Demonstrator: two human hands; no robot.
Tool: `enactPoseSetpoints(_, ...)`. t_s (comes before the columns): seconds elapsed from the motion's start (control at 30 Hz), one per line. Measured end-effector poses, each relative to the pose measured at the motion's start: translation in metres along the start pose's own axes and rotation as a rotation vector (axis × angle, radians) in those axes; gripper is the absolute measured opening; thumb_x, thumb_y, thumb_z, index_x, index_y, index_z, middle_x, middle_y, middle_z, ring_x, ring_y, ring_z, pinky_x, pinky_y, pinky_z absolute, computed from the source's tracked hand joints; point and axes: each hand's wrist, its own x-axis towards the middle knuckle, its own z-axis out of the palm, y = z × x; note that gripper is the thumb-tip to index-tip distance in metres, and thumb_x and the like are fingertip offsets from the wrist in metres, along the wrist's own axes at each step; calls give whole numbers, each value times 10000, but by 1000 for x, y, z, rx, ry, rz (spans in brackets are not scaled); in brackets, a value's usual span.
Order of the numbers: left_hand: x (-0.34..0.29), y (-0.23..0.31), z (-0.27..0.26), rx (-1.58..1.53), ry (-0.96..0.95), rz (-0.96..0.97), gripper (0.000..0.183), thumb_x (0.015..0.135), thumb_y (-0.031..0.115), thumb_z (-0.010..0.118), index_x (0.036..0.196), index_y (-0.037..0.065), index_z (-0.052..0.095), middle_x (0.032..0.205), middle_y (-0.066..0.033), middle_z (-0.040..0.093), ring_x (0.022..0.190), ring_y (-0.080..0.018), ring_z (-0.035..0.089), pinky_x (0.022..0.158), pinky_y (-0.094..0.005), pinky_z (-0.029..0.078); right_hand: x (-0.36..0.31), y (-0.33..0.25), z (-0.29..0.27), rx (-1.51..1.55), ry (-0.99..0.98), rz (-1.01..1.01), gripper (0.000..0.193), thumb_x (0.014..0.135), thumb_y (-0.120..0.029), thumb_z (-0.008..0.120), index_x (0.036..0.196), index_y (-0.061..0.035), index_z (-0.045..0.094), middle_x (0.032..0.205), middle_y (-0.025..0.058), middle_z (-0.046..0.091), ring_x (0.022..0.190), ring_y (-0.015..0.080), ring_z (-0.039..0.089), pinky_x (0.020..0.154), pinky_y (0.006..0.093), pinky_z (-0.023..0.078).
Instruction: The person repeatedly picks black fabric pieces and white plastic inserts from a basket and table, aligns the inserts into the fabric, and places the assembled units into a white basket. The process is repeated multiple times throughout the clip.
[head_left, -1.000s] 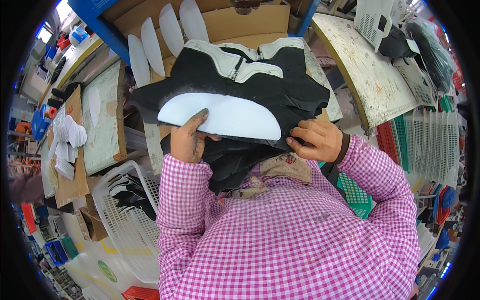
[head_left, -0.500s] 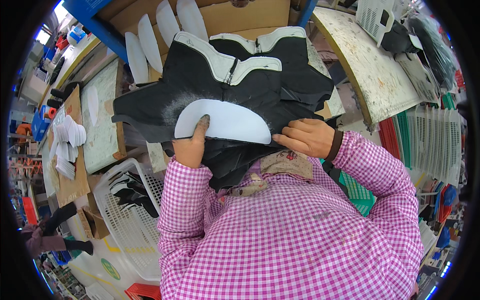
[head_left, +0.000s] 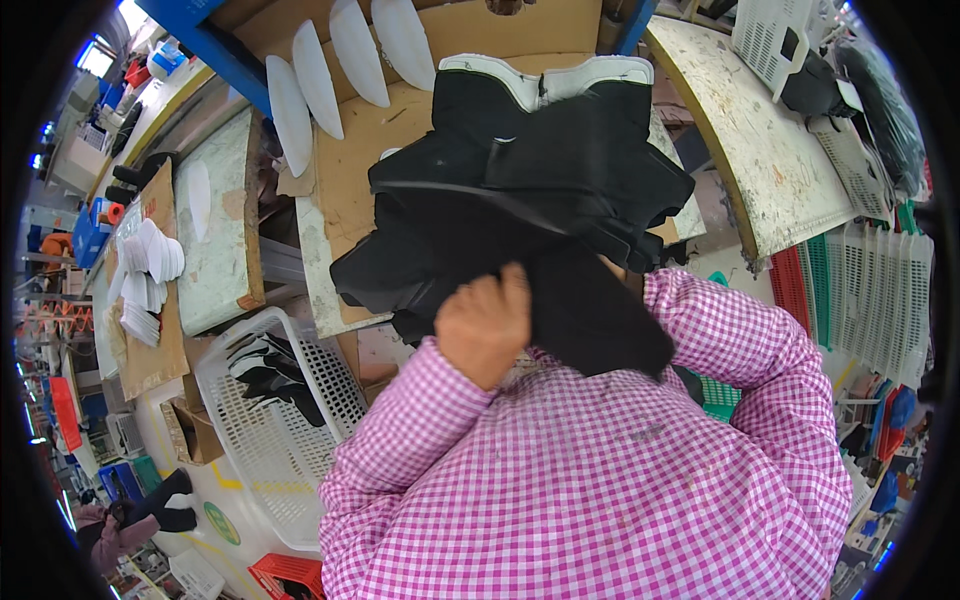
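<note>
A black fabric piece [head_left: 590, 310] is lifted toward my chest, blurred and turned over. My left hand [head_left: 485, 325] is closed on its left edge. Behind the same piece, nearly all of my right hand [head_left: 618, 270] is hidden; only a sliver of skin shows at the cuff. Under and beyond them lies a stack of black cut pieces [head_left: 410, 250]. The farthest piece has a white-trimmed collar edge [head_left: 600, 72] with a short dark notch in its middle. Where the white curved panel has gone is hidden.
Several white curved panels [head_left: 357, 50] lean at the back left of the cardboard-lined bench [head_left: 350, 150]. A white basket [head_left: 270, 480] with black and white pieces stands on the floor at left. Side tables [head_left: 215, 250] flank the bench; stacked crates [head_left: 880, 290] stand at right.
The nearer white-trimmed black piece has been lifted off the stack and turned over toward me. The white panel under my left thumb has dropped from sight. My left hand has moved right.
</note>
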Motion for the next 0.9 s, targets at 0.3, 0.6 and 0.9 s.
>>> enactPoseSetpoints(0.3,10,-26,-10,-376,127,-199,217,813,81,590,998,-27,621,764,-122,582,656,-257,598,593,-331,495,-15,-6,-4,72,174,100,673,772,-246,673,1327,16,398,892,85,537,814,224,544,772,298,455)
enactPoseSetpoints(0.6,-5,-43,-59,-1416,667,-1203,280,840,49,620,1066,-81,520,960,-176,595,753,-241,638,509,-334,563,-46,-53,-9,752,519,2,600,737,-248,754,1218,15,509,1037,144,601,825,241,591,719,339,484)
enactPoseSetpoints(0.9,4,24,-38,-1547,-58,-677,203,891,73,578,1051,-52,591,948,-94,628,842,-155,591,732,-270,486,7,-32,4,2097,1112,219,355,815,-52,657,1149,-29,538,1111,78,601,1034,207,567,924,341,430)
